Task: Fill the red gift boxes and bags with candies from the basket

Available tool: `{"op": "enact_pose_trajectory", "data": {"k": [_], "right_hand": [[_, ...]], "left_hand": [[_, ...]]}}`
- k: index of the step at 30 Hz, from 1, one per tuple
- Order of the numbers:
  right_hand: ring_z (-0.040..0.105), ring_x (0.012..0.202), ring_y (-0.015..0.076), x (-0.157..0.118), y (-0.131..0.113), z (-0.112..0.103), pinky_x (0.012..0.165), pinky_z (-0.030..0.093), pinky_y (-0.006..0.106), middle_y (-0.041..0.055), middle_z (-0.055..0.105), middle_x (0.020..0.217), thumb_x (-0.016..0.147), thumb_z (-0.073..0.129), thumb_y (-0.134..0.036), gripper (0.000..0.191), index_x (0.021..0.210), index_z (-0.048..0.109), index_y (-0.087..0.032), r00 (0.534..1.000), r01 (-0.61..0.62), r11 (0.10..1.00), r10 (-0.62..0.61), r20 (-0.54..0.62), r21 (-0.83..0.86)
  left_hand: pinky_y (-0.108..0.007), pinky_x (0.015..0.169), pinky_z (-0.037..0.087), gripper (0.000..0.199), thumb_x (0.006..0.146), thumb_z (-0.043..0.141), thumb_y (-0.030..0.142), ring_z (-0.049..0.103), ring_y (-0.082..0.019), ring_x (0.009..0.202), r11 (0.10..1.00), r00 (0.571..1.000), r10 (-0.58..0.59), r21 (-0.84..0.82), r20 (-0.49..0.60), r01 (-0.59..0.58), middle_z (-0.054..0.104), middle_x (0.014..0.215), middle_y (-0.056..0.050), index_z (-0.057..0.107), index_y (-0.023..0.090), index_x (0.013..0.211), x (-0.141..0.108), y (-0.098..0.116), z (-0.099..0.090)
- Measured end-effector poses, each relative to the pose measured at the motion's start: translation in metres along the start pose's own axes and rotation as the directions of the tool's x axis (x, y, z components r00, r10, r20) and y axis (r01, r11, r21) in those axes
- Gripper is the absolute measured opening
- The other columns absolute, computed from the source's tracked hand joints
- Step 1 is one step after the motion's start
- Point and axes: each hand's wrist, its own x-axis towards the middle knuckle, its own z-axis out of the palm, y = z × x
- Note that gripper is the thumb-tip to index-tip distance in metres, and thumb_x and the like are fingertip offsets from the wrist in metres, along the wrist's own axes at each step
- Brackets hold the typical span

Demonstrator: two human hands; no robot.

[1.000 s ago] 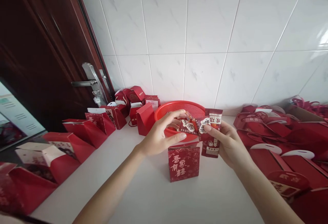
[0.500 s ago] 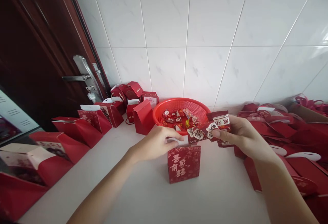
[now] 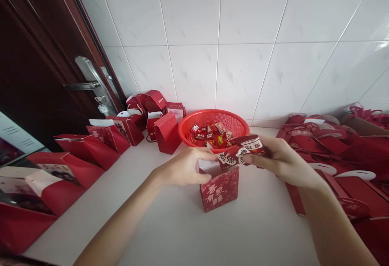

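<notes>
In front of me a small red paper box (image 3: 219,191) with pale printed characters stands upright on the white table, its top open. My left hand (image 3: 186,166) is closed on the upper left edge of the box, thumb at the front and fingers behind. My right hand (image 3: 278,158) pinches several dark red wrapped candies (image 3: 241,152) just above the box's right rim. Behind them a red plastic basket (image 3: 184,128) holds more wrapped candies (image 3: 209,132), partly hidden by my hands.
Red paper boxes (image 3: 97,148) stand in a row along the left, with more gift boxes (image 3: 154,100) by the wall. Many folded red boxes (image 3: 322,144) are heaped on the right. A dark door (image 3: 39,55) is at left; a tiled wall (image 3: 194,14) rises behind.
The candies in my right hand have moved left and down toward the box. The box has tilted slightly and its top has opened wider under my left hand. The view has shifted a little.
</notes>
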Motion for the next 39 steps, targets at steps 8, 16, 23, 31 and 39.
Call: {"op": "enact_pose_trajectory", "data": {"k": [8,16,23,31,39], "right_hand": [[0.059,0.074,0.0205,0.000,-0.005,0.012,0.068,0.050,0.029,0.0036,0.069,0.075,0.079,0.079,-0.043,0.021,0.077,0.074,-0.023,0.996,0.039,0.997,-0.033,0.079,-0.069],[0.050,0.066,0.0133,0.006,0.000,0.021,0.062,0.041,0.024,0.0006,0.064,0.079,0.095,0.061,-0.031,0.014,0.091,0.069,-0.020,0.933,0.194,0.965,-0.125,0.337,-0.177],[0.039,0.063,0.0103,0.011,0.009,0.020,0.057,0.035,0.023,-0.0029,0.049,0.071,0.094,0.062,-0.034,0.020,0.084,0.058,-0.018,0.939,0.108,0.990,-0.073,0.335,-0.089],[0.037,0.053,0.0075,0.017,0.018,0.019,0.045,0.031,0.022,-0.0019,0.055,0.072,0.086,0.073,-0.045,0.031,0.094,0.064,-0.017,0.989,-0.050,0.984,0.025,0.143,0.170],[0.058,0.062,0.0136,0.020,0.020,0.020,0.055,0.046,0.025,0.0014,0.066,0.073,0.080,0.080,-0.043,0.030,0.089,0.070,-0.016,1.000,-0.005,0.984,0.004,0.005,0.180]], "left_hand": [[-0.033,0.098,0.050,0.067,0.069,0.075,0.018,0.065,-0.025,0.113,0.999,0.998,-0.042,-0.016,0.036,0.042,0.070,0.125,-0.002,0.065,0.028,0.135,0.003,-0.004,-0.004],[-0.035,0.103,0.048,0.055,0.069,0.072,0.010,0.064,-0.024,0.115,0.991,0.996,0.086,-0.103,0.031,-0.083,0.069,0.125,-0.004,0.072,0.024,0.123,0.012,-0.010,0.000],[-0.033,0.095,0.053,0.068,0.069,0.068,0.007,0.063,-0.028,0.119,0.998,0.998,0.066,-0.016,-0.014,-0.066,0.066,0.133,-0.003,0.066,0.029,0.134,0.015,-0.019,-0.005],[-0.027,0.083,0.056,0.051,0.074,0.063,0.006,0.065,-0.024,0.118,0.997,0.995,0.076,-0.013,-0.059,-0.077,0.067,0.132,-0.002,0.075,0.027,0.119,0.020,-0.025,-0.005],[-0.037,0.103,0.053,0.039,0.081,0.067,0.012,0.065,-0.026,0.122,1.000,0.994,-0.017,-0.003,-0.108,0.017,0.072,0.128,-0.006,0.076,0.022,0.118,0.015,-0.022,-0.009]]}}
